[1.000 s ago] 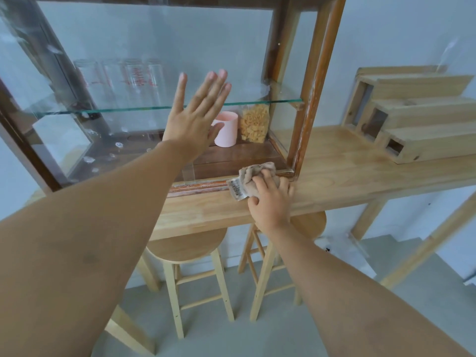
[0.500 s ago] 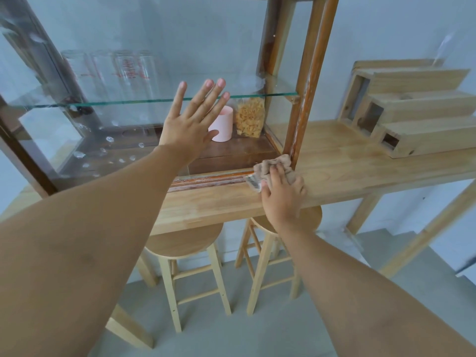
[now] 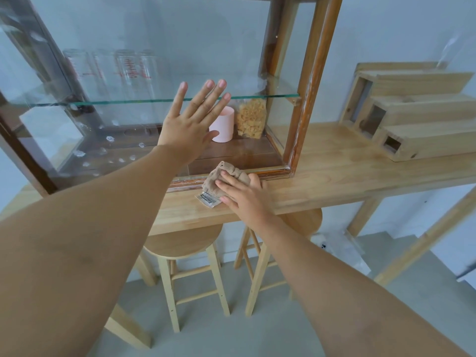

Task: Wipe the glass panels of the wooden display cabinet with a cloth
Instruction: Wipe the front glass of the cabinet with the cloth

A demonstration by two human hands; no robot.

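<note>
The wooden display cabinet [image 3: 306,104] stands on a light wooden counter, its front glass panel [image 3: 134,68] dotted with smudges low on the left. My left hand [image 3: 192,122] lies flat on that glass, fingers spread, holding nothing. My right hand [image 3: 244,195] presses a crumpled beige cloth [image 3: 225,180] with a white label against the cabinet's bottom front rail, near the right corner post.
Inside the cabinet are a pink cup [image 3: 222,124], a bag of pasta [image 3: 251,119] and clear glasses [image 3: 123,70] above a glass shelf. A stepped wooden rack [image 3: 417,117] sits on the counter [image 3: 334,176] to the right. Two wooden stools [image 3: 185,243] stand beneath.
My right hand slid the cloth right toward the corner post, then back left along the bottom rail. My left hand stayed flat on the glass.
</note>
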